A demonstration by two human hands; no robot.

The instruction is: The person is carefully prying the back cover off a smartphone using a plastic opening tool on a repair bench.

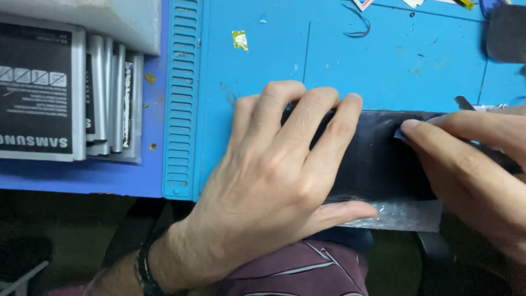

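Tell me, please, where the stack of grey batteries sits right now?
In the head view, the stack of grey batteries sits at the far left, beside the ribbed edge of the blue mat, away from both hands.

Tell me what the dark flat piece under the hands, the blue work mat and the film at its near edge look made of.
Dark flat piece: smooth and glossy, probably glass or polished plastic, since it throws soft reflections. Blue mat: matte and rubbery, likely silicone, with moulded slots along its left side. Film: thin clear plastic, crinkled and shiny. Left hand presses the piece flat; right hand pinches a small corner on it.
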